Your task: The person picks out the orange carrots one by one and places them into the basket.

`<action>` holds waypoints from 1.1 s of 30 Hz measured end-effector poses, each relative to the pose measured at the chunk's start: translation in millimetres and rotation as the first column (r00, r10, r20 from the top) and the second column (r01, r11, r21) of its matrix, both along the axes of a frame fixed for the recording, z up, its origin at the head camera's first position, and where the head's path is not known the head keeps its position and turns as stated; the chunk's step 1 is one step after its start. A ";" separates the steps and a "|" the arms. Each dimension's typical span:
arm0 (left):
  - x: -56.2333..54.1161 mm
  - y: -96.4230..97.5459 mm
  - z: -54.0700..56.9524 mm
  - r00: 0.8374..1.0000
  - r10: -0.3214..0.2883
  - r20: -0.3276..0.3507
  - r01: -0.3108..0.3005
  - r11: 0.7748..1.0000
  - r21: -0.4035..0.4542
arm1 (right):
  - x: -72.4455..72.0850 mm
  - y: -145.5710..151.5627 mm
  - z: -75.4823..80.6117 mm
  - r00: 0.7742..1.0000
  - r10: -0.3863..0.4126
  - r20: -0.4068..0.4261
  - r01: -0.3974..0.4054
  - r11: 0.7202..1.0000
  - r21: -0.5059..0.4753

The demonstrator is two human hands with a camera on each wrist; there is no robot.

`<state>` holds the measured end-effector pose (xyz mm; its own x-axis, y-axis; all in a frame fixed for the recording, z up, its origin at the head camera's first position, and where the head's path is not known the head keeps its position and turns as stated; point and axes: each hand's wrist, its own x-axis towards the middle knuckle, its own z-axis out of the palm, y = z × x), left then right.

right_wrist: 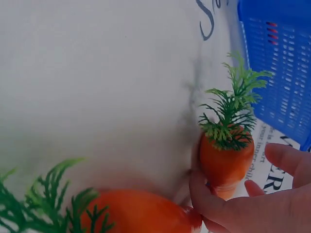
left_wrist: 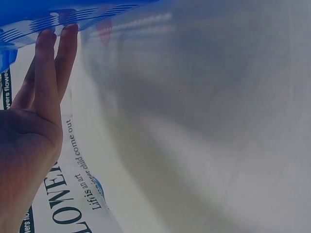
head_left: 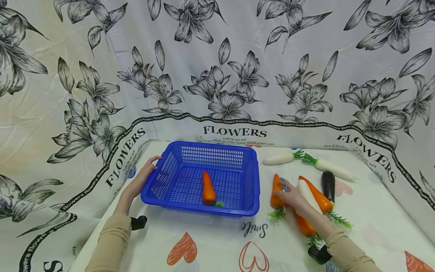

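Flowered cloth [head_left: 217,71] behind, white printed cover [head_left: 217,241] underneath. My right hand [head_left: 293,197] straddles an orange carrot [head_left: 276,202], fingers parted, a gap showing on one side; nothing firmly held. Step in hand, I judge: picking up. Next move calls for closing evenly on the body and lifting it clear of the neighbouring carrot [head_left: 306,226]. Just left, the blue basket [head_left: 212,156], a single carrot [head_left: 208,189] inside; my left hand [head_left: 148,170] touches its rim, fingers straight. Rightward: pale radish [head_left: 307,192], eggplant [head_left: 328,185]. Hard to make out: the radish and neighbouring carrot, partly under my forearm; the gripped-at carrot's tip, hidden in the right wrist view.
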<state>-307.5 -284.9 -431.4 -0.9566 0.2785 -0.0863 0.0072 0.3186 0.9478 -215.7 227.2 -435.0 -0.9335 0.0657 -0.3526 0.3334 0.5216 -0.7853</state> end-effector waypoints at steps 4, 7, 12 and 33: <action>-3.5 -1.9 -6.1 1.000 0.004 0.002 -0.004 1.000 -0.009 | 1.4 -3.1 -4.0 0.999 -0.005 -0.035 0.005 1.000 0.010; -3.6 -1.3 -6.4 1.000 0.004 0.004 -0.004 1.000 -0.009 | 2.2 -5.2 -5.2 0.999 -0.006 -0.051 0.007 1.000 0.016; -5.1 -1.1 -8.7 1.000 0.003 0.006 -0.002 1.000 -0.009 | 4.3 -6.3 -6.0 0.996 0.003 -0.090 -0.001 1.000 0.028; -3.5 -1.9 -5.0 1.000 0.001 0.009 -0.001 1.000 -0.002 | 3.0 -3.4 -9.9 0.995 -0.001 -0.099 0.003 1.000 0.020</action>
